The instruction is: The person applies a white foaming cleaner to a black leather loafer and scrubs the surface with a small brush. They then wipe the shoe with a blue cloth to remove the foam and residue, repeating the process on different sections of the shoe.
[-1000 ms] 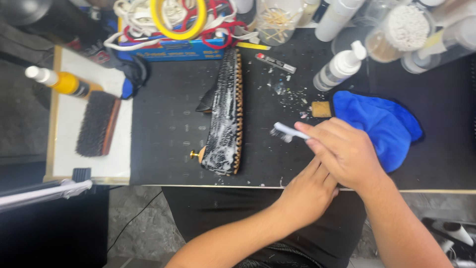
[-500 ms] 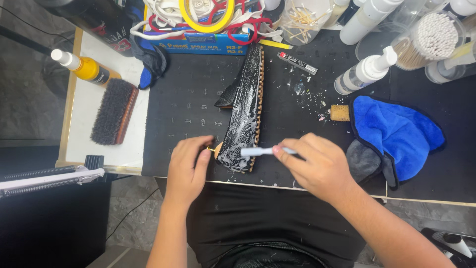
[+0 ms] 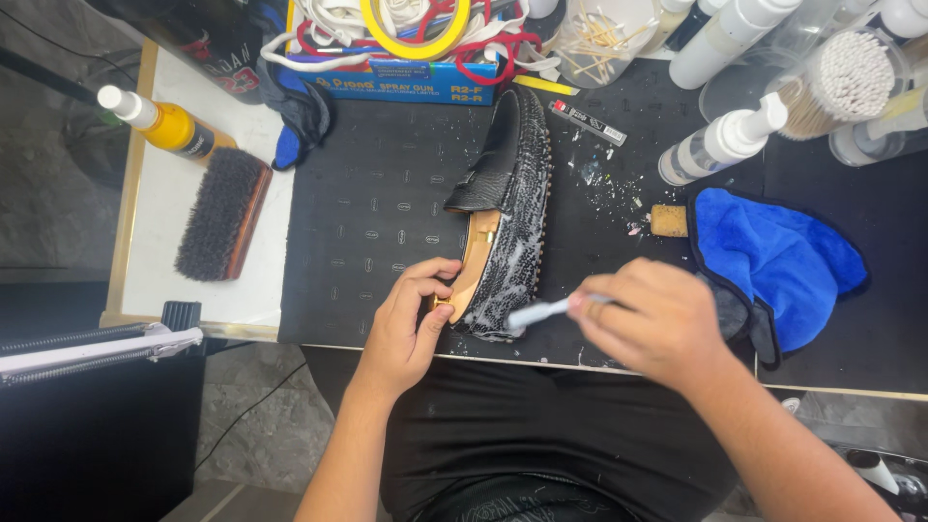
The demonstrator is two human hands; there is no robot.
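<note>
Centre frame: left hand (image 3: 411,324) closed on heel of foamy black loafer (image 3: 512,208), steadying it w/ side up; right hand (image 3: 652,324) pinches small brush (image 3: 536,312) against it.

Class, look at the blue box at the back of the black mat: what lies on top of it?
On the blue cardboard box lie a yellow tape ring and tangled white and red laces. The box's lid and anything beneath the pile are covered, so they cannot be seen.
</note>
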